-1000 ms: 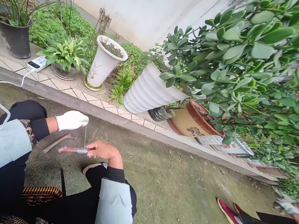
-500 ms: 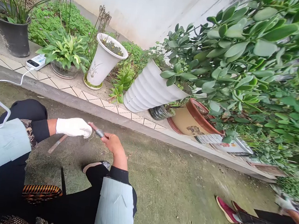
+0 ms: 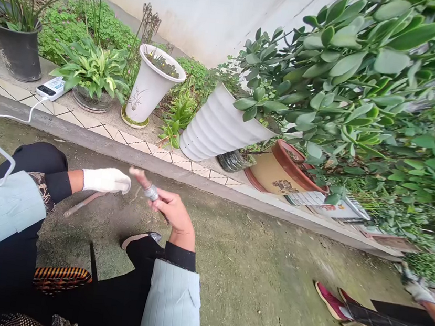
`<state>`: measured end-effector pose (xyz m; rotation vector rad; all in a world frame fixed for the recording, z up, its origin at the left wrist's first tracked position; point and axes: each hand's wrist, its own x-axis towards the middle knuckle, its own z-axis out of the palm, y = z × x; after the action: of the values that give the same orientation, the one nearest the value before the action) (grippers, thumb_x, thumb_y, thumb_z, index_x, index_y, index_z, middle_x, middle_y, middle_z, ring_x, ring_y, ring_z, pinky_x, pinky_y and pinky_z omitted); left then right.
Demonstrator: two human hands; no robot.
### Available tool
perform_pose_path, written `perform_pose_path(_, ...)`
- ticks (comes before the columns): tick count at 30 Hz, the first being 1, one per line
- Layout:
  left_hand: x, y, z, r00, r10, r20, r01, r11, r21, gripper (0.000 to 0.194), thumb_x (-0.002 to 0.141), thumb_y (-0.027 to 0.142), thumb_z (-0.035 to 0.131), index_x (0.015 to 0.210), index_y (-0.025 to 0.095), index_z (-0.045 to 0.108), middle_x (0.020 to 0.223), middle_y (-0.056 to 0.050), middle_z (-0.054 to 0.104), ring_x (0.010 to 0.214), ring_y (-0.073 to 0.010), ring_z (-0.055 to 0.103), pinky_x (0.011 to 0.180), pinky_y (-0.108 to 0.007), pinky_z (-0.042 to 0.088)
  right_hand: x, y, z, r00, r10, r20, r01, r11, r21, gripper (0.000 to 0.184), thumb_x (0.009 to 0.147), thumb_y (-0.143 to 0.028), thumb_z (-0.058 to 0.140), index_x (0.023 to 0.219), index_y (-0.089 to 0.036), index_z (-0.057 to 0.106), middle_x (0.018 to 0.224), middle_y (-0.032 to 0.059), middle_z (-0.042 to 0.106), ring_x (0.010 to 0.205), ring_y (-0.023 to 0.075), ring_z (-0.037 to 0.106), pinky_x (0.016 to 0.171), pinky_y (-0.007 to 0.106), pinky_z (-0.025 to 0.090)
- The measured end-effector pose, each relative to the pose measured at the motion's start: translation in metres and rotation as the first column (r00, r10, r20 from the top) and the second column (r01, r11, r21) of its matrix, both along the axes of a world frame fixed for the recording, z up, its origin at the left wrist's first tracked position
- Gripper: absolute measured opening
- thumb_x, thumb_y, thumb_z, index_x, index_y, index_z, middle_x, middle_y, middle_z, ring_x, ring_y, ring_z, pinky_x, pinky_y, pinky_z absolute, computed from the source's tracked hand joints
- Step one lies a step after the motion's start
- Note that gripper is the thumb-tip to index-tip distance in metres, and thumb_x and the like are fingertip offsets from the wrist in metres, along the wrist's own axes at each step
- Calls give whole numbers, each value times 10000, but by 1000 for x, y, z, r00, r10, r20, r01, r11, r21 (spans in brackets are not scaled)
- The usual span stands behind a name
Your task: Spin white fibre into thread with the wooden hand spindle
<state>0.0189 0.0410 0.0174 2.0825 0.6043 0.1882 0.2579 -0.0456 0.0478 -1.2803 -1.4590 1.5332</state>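
Mossy ground (image 3: pixel 264 296), right hand (image 3: pixel 171 213) — wire-wrapped stick (image 3: pixel 140 177), half-hidden

We're rocking a white glove (image 3: pixel 105 180), a reddish stick (image 3: pixel 139 177) banded silver, and pale blue pinstriped sleeves (image 3: pixel 172 303) with black cuffs (image 3: pixel 180 256).

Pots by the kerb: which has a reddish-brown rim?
The tan pot, rightmost; the black pot, white flared pot and white ribbed pot have no such rim.
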Motion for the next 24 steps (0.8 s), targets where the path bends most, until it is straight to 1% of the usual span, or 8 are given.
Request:
perform_pose_path(3, 5, -6, -1, 992, -100, 78, 105, 992, -72, 280, 882, 328, 397, 806, 154, 603, 754, -3, 619, 660, -122, 516, 648, -209, 399, 9, 5, -7, 949, -314, -24, 315, 945, 93, 318, 727, -368, 639, 951, -144, 673, 710, 7, 549, 564, 87, 394, 536, 227, 334)
perform_pose_path(7, 7, -10, 0, 977, -197, 84, 187, 976, 114, 280, 899, 307, 407, 780, 162, 614, 757, -9, 630, 662, -119, 510, 668, -207, 376, 12, 15, -21, 877, -406, 258, 394, 914, 101, 324, 740, -348, 577, 980, -151, 669, 696, 1, 551, 550, 97, 403, 529, 231, 323)
perform_pose_path(12, 6, -10, -4, 985, -142, -96, 165, 938, 304, 238, 875, 262, 426, 729, 183, 597, 668, 2, 591, 578, -124, 450, 572, -224, 299, -7, 18, -34, 627, 28, 779, 46, 996, -73, 177, 740, -239, 592, 852, -187, 718, 663, 4, 595, 586, 104, 437, 569, 234, 312)
perform_pose_path(15, 4, -7, -6, 989, -58, -135, 105, 921, 374, 213, 859, 276, 453, 714, 188, 583, 649, -1, 569, 562, -130, 437, 548, -236, 271, -18, 15, -33, 633, 411, 656, -205, 906, -369, 148, 729, -209, 612, 820, -182, 726, 634, 0, 601, 561, 94, 461, 559, 225, 330)
perform_pose_path(18, 2, -2, -7, 998, -27, -57, 44, 949, 312, 219, 855, 274, 443, 703, 173, 565, 669, 1, 573, 590, -124, 461, 578, -225, 311, -18, 10, -21, 764, 555, 330, -414, 813, -408, 243, 724, -259, 639, 936, -174, 722, 679, -11, 611, 584, 92, 486, 580, 220, 376)
perform_pose_path(21, 3, -1, -6, 996, 10, 90, -17, 997, 79, 233, 863, 310, 427, 762, 153, 566, 707, -2, 584, 625, -116, 484, 611, -210, 366, -7, 3, -4, 941, 317, 118, -293, 938, -186, 378, 690, -342, 693, 1014, -147, 689, 689, -14, 585, 594, 90, 452, 580, 226, 383)
perform_pose_path(23, 4, -4, -5, 990, 53, 129, -43, 996, -79, 279, 880, 352, 405, 804, 141, 571, 697, -2, 572, 592, -106, 467, 576, -206, 374, 1, 1, 4, 1000, -20, 1, 19, 1000, 11, 322, 699, -377, 688, 922, -145, 674, 689, -6, 562, 577, 89, 423, 559, 231, 369)
perform_pose_path(24, 5, -6, -3, 991, 53, 120, -37, 991, -125, 294, 885, 361, 398, 811, 138, 574, 683, 2, 562, 566, -100, 450, 552, -204, 367, 5, 1, 5, 980, -187, -65, 192, 978, 84, 278, 716, -389, 673, 864, -154, 655, 697, -1, 553, 567, 88, 413, 548, 234, 363)
